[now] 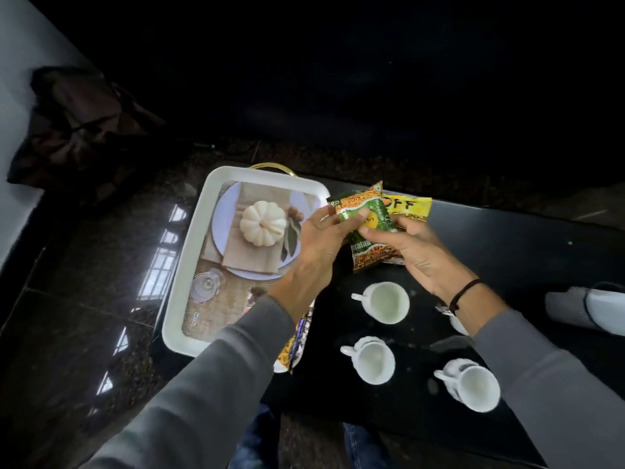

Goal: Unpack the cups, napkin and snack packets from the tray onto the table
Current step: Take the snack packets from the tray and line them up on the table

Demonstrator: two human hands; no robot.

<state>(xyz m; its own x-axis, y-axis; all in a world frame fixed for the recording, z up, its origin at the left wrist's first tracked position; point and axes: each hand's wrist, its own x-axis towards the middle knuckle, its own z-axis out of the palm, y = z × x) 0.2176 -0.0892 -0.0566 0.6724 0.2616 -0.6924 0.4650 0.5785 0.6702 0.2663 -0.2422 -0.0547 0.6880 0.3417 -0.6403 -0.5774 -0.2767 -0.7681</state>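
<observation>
A green snack packet (370,228) is held above the dark bench (507,238), pinched between the left hand (321,238) and right hand (411,247), a yellow packet (411,206) behind it. Three white cups (385,302) stand nearer, right of the white tray (203,231).

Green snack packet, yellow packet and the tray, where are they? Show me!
green snack packet (370,228), head view, on its printed front.
yellow packet (411,206), head view, on its lettering.
tray (189,252), head view, on its white left rim.
</observation>
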